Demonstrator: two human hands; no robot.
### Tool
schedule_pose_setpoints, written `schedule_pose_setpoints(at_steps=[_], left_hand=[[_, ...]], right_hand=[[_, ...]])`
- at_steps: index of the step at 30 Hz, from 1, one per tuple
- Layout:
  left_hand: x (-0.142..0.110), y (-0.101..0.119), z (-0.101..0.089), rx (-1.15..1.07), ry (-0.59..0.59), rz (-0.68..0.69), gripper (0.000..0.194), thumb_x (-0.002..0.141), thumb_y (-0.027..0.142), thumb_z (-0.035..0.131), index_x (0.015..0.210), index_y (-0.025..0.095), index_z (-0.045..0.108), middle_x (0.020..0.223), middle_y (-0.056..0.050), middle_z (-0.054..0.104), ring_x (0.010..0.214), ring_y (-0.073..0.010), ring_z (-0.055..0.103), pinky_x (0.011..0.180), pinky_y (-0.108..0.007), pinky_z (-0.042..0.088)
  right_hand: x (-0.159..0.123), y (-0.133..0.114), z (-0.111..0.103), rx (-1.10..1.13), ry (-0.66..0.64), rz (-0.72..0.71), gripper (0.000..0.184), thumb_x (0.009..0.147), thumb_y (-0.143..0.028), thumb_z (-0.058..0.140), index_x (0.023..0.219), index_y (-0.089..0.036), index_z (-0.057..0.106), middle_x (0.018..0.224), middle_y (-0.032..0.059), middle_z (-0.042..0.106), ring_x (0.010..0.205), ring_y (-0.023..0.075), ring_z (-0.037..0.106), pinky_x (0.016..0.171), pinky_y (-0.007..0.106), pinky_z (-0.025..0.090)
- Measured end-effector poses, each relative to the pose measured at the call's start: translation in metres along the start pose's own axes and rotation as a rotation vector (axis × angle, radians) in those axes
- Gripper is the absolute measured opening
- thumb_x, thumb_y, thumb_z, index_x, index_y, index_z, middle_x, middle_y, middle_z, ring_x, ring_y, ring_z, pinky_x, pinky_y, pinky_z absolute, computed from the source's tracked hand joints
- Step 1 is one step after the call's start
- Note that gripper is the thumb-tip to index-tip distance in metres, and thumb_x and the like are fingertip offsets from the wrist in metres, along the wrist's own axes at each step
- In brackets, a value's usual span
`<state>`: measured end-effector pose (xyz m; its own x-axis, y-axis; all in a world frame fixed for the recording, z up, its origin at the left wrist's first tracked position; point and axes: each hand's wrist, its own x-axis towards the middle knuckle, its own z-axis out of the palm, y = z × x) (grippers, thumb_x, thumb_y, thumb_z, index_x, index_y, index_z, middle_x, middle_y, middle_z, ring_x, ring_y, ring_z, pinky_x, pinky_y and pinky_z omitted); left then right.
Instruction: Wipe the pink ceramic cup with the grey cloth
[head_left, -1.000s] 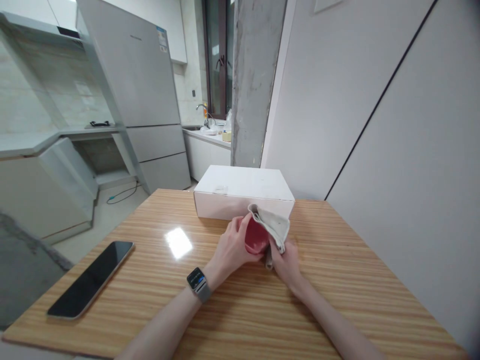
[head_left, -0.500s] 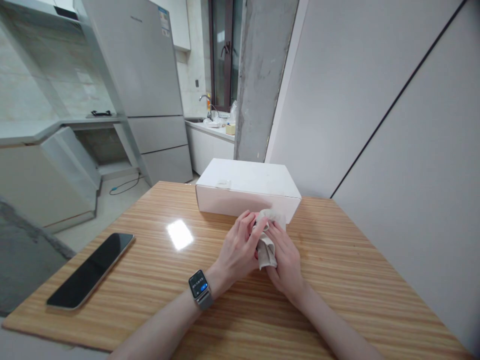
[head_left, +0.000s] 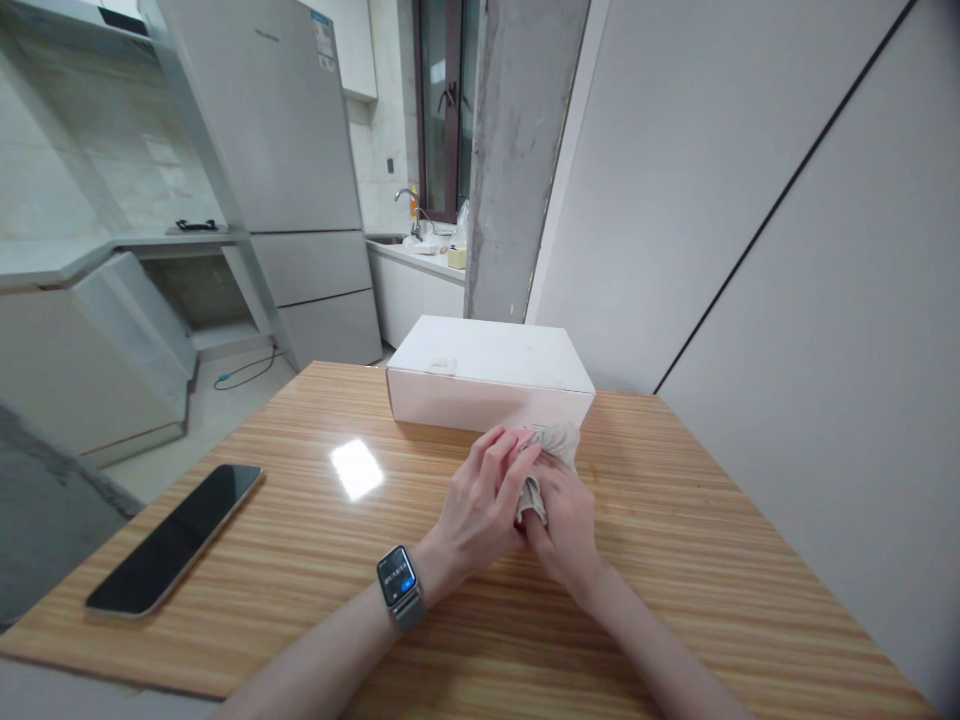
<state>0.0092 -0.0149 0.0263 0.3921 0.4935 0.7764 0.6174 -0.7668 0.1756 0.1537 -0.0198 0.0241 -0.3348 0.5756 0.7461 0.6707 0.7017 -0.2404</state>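
Observation:
My left hand (head_left: 476, 500), with a watch (head_left: 397, 577) on its wrist, has its fingers curled round a pink object (head_left: 523, 437). Only a bit of that object shows, so its kind cannot be made out. Pressed up against it, my right hand (head_left: 564, 525) is closed on a crumpled light grey cloth (head_left: 559, 443). One part of the cloth sticks out beyond the right fingers, and another fold shows between the two hands. Both hands are just above the wooden table (head_left: 675, 560), in front of a closed white box (head_left: 487, 355).
A black-screened phone (head_left: 176, 540) lies at the table's left side. A pale wall panel (head_left: 810, 300) stands along the right. Behind the table are a fridge (head_left: 300, 180), a concrete pillar (head_left: 514, 160) and a sink counter with a tap (head_left: 409, 200).
My right hand has shifted over the cloth and covers more of its middle. The cloth's lower hanging fold shows less. My left hand stays almost in place.

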Motion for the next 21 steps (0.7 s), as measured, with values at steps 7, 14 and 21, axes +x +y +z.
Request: schedule_pose_setpoints(at_steps=[7,14,21], left_hand=[[0.001,0.002,0.005,-0.087,0.014,-0.012,0.079,0.07,0.012,0.057,0.142,0.019,0.027,0.133,-0.015,0.037,0.129,-0.0327,0.03,0.105,-0.05,0.035],[0.007,0.008,-0.01,-0.46,-0.101,-0.046,0.084,0.064,0.02,0.059,0.142,0.018,0.029,0.131,-0.014,0.038,0.129,-0.0333,0.028,0.107,-0.052,0.03],[0.011,0.007,-0.007,-0.553,0.354,-0.62,0.025,0.091,0.028,0.046,0.11,0.022,0.061,0.108,-0.007,0.045,0.092,-0.0159,0.053,0.073,-0.026,0.049]], right_hand=[[0.0,-0.001,0.001,0.056,0.015,-0.011,0.045,0.072,-0.017,0.042,0.114,-0.011,0.055,0.113,0.0156,0.064,0.113,0.0296,0.054,0.099,0.049,0.042],[-0.004,0.019,-0.006,0.054,0.012,-0.08,0.033,0.08,-0.022,0.038,0.107,-0.016,0.056,0.101,0.0123,0.067,0.101,0.0293,0.06,0.094,0.052,0.043],[0.001,0.007,-0.011,-0.086,-0.042,-0.368,0.043,0.087,-0.031,0.03,0.114,-0.008,0.053,0.101,0.0193,0.067,0.094,0.0299,0.063,0.087,0.048,0.048]])
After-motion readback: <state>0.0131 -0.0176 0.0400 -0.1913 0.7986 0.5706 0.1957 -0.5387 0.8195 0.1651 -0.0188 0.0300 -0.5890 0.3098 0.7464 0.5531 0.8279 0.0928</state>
